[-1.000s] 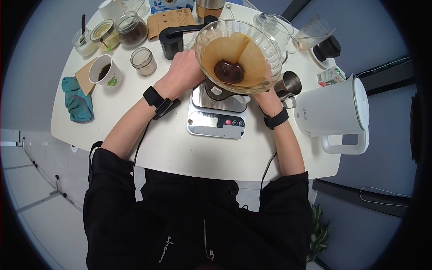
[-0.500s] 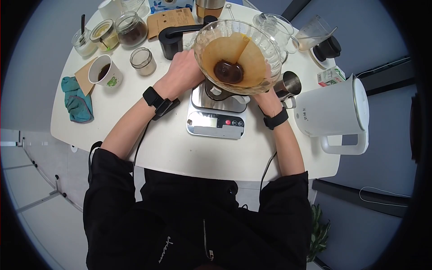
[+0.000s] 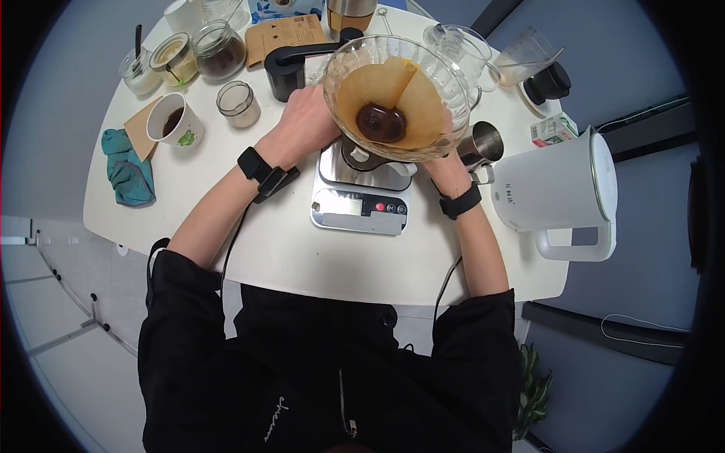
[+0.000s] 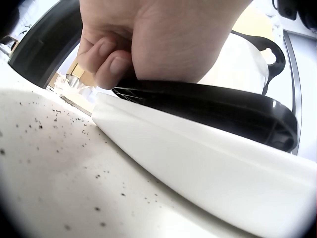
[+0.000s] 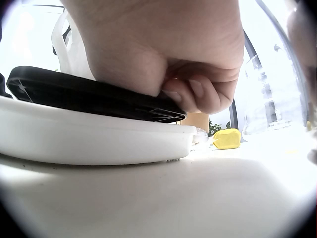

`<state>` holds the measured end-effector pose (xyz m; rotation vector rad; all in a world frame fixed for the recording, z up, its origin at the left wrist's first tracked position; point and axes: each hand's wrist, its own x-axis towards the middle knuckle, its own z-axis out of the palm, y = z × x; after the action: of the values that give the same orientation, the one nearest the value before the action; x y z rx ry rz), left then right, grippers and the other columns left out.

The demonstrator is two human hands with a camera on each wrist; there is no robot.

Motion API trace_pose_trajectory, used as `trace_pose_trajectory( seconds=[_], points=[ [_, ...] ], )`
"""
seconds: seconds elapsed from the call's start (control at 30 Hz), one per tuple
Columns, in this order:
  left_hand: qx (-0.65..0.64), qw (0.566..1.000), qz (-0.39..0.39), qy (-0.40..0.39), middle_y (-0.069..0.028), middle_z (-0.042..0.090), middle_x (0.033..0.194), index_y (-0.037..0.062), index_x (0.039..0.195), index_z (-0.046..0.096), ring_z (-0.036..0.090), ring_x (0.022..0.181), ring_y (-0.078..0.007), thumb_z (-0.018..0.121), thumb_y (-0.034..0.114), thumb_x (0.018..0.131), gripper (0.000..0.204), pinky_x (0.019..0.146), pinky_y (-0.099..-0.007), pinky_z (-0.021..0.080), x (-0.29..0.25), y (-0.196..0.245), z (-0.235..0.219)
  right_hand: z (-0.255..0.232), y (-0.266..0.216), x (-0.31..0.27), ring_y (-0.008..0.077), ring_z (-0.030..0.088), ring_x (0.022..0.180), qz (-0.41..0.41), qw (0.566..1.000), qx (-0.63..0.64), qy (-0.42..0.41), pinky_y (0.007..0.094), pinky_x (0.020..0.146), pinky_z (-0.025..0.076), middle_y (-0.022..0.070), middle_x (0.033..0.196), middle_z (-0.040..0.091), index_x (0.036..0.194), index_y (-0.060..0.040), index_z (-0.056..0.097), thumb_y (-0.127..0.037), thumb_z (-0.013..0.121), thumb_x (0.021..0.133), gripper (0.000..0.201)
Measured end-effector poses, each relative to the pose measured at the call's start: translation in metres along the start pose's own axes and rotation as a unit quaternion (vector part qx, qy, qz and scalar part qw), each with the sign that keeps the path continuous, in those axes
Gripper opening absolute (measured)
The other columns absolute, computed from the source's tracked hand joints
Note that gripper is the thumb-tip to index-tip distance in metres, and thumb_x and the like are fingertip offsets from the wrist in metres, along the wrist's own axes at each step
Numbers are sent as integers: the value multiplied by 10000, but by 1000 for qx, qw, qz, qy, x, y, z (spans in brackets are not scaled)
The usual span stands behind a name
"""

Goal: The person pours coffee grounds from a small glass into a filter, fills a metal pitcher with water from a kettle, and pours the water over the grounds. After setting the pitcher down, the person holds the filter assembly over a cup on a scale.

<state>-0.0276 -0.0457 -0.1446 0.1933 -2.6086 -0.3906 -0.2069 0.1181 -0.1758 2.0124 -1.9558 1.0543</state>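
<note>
While both hands, left hand [image 3: 306,121] at nine o'clock and right hand [image 3: 451,160] at four, curl around its black base [image 4: 213,106], the glass dripper [image 3: 396,94] sits over the scale [image 3: 361,198]; grounds are wet, brewing unfinished.

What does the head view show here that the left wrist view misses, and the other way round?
Only the head view shows the glass dripper with its paper filter and wet grounds, the scale, the kettle and the right hand. Only the left wrist view shows curled fingers gripping a black rim above a white edge, and dark specks on the table. Both show the left hand.
</note>
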Motion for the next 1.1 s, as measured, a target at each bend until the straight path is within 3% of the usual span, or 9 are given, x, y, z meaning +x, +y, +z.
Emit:
trace_pose_trajectory(
  seconds=[0.2, 0.3, 0.43, 0.73, 0.8, 0.97, 1.1],
  points=[
    [14, 1000, -12, 1, -183, 620, 775, 27, 876, 616, 607, 719, -377, 646, 186, 760, 199, 588, -436, 486, -1, 2, -1, -3, -5, 2, 399, 496, 988, 14, 999, 41, -6, 446, 827, 423, 170, 1122, 549, 1145, -25, 523, -44, 730, 597, 586],
    [-1, 1000, -4, 30, -182, 620, 769, 26, 878, 615, 607, 718, -378, 645, 187, 760, 201, 588, -438, 485, -1, 2, 0, -3, -3, 1, 392, 490, 1007, 3, 1000, 5, -11, 444, 850, 413, 166, 1128, 546, 1154, -28, 517, -53, 731, 601, 594],
    [16, 1000, -17, -7, -183, 619, 766, 27, 882, 613, 607, 718, -379, 643, 189, 761, 205, 588, -439, 485, 0, 4, -3, 0, 0, -6, 385, 482, 1011, -27, 997, -78, 9, 442, 847, 399, 164, 1128, 539, 1167, -36, 508, -55, 727, 600, 608],
    [17, 1000, -19, 0, -183, 621, 765, 32, 869, 610, 605, 711, -376, 643, 200, 762, 202, 586, -433, 484, -1, 5, -4, -2, -5, -2, 379, 477, 974, -16, 996, -83, -10, 442, 787, 386, 155, 1108, 533, 1150, -46, 509, -33, 705, 607, 577],
    [-1, 1000, 5, 31, -181, 620, 762, 33, 861, 609, 604, 708, -375, 646, 203, 761, 200, 584, -432, 482, -2, 3, -2, -1, -4, -3, 383, 483, 958, -3, 999, -51, -5, 447, 776, 392, 157, 1081, 544, 1120, -42, 519, -42, 696, 617, 533],
    [5, 1000, 0, 9, -182, 618, 763, 33, 851, 609, 604, 706, -373, 648, 205, 760, 198, 584, -432, 481, -2, 5, -4, -2, -7, 2, 396, 493, 914, 16, 999, 29, 9, 456, 748, 405, 166, 1023, 565, 1069, -33, 538, -47, 685, 624, 469],
    [7, 1000, 17, 18, -184, 618, 766, 33, 843, 609, 604, 707, -372, 647, 204, 762, 194, 584, -432, 481, -2, 3, -3, -8, -18, 6, 411, 495, 881, 16, 999, 24, 13, 463, 730, 411, 175, 993, 573, 1048, -27, 548, -33, 676, 625, 442]
  ],
)
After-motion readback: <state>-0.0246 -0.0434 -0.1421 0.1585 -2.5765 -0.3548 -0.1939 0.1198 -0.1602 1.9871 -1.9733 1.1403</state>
